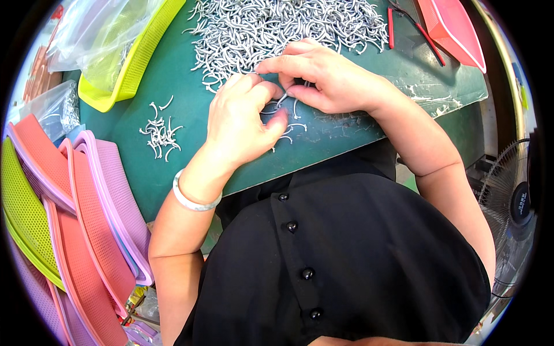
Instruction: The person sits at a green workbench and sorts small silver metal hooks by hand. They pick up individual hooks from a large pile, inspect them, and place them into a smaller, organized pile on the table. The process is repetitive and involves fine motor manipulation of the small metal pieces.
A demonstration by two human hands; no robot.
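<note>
My left hand (pixel 239 118) and my right hand (pixel 329 78) meet above the near part of the green table, fingers curled toward each other. A small curved silver-grey piece (pixel 281 101) shows between their fingertips; its ends are partly hidden. My left wrist wears a pale bangle (pixel 195 199). A few similar pieces (pixel 296 126) lie on the table beside my left thumb. Just beyond my hands spreads a large heap of the same curved pieces (pixel 277 26). A smaller loose pile (pixel 160 137) sits to the left of my left hand.
Red-handled pliers (pixel 424 37) lie at the far right beside a red basket (pixel 453 34). A lime-green basket (pixel 124 75) with clear plastic bags stands at the far left. Stacked pink, purple and green baskets (pixel 92 219) crowd the left side. A fan (pixel 511 196) stands right of the table.
</note>
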